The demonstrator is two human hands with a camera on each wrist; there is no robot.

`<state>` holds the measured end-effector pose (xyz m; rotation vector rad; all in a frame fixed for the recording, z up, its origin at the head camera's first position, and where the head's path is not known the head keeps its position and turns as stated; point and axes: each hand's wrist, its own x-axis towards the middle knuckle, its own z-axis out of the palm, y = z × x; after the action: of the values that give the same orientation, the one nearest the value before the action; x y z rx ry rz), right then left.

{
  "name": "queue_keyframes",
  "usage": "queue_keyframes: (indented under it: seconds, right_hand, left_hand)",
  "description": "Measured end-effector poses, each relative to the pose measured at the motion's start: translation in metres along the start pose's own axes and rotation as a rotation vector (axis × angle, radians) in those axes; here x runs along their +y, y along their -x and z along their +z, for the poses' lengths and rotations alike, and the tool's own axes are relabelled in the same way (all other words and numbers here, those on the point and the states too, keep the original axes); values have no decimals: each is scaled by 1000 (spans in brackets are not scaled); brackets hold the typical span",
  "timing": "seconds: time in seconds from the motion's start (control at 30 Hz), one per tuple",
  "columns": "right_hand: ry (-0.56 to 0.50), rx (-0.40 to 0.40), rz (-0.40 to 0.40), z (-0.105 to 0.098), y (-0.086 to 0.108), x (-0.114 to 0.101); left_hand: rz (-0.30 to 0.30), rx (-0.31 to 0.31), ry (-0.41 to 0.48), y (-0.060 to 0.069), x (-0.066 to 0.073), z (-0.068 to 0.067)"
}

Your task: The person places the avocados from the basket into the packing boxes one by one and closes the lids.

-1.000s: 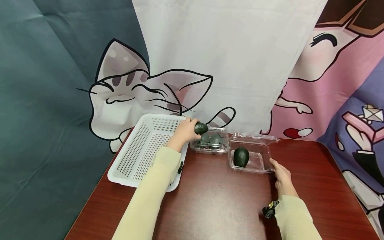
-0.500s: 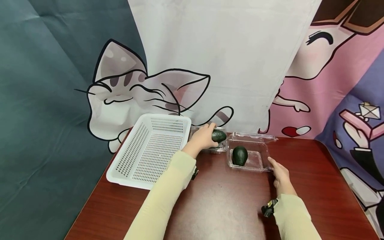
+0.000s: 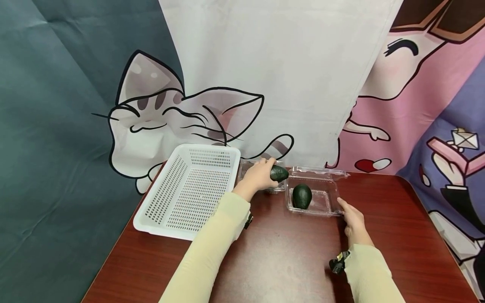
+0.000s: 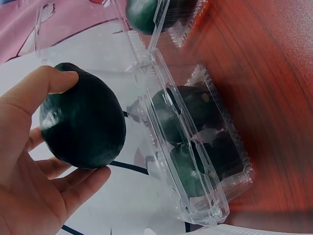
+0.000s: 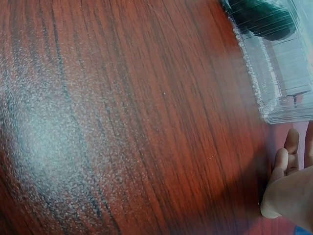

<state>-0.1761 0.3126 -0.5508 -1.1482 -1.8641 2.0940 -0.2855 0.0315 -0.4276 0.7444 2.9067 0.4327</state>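
Note:
My left hand [image 3: 259, 176] grips a dark green avocado [image 3: 279, 173], thumb on one side and fingertips on the other. In the left wrist view this avocado [image 4: 83, 120] is raised beside a closed clear clamshell box [image 4: 215, 208] with two avocados inside. To the right, an open clear clamshell box [image 3: 321, 202] has one avocado [image 3: 302, 196] standing at its left end, lid tipped back. My right hand [image 3: 354, 221] is at that box's right end. In the right wrist view its extended fingers [image 5: 292, 142] lie by the box's end wall; contact is hard to tell.
A white perforated plastic basket [image 3: 138, 221] stands on the left of the reddish wooden table [image 3: 280, 261], with nothing seen in it. A cloth backdrop [image 3: 295, 84] with cartoon prints hangs behind the table. A small black device [image 3: 339, 263] sits at the right wrist.
My left hand has carried the avocado right, from the basket's edge across the closed box toward the open one. The right hand keeps its place at the open box.

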Motion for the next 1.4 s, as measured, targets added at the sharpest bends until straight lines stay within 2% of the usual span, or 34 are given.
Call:
queue_keyframes:
  seconds: [0.37, 0.67, 1.2, 1.4]
  right_hand:
    - [20, 6, 1, 0, 2, 1]
    - [15, 7, -12, 1, 1, 1]
    - [15, 16, -19, 0, 0, 1]
    - [7, 11, -74, -1, -7, 8]
  left_hand:
    - [-4, -1, 12, 2, 4, 3]
    - [-10, -11, 38, 2, 5, 11]
    - [22, -6, 36, 7, 17, 18]
    - [32, -24, 39, 7, 23, 24]
